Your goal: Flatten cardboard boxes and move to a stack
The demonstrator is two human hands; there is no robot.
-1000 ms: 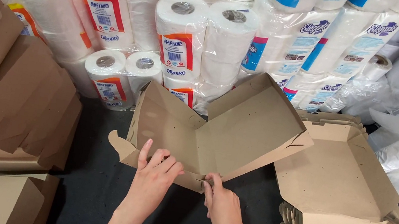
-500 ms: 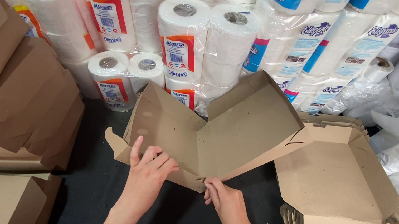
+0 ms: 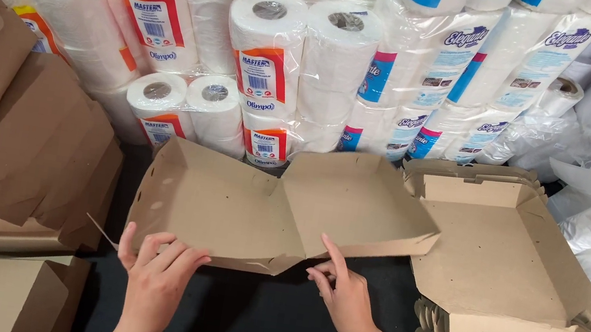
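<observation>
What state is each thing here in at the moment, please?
Open box: unfolded, lid open, near edge under both hands.
Left hand: fingers spread on the box's near edge.
Right hand: index finger pointing onto the box.
Flat boxes: stacked, unfolded.
Folded boxes: closed, nested in a leaning pile.
Paper rolls: wrapped, stacked.

Open box (image 3: 280, 211) centre — folded boxes (image 3: 8, 136) left, flat blanks (image 3: 503, 302) right, rolls (image 3: 274, 52) behind.

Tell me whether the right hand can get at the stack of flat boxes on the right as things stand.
Probably yes: the right hand rests at the open cardboard box, and nothing lies between it and the stack of flat boxes beside it.
</observation>
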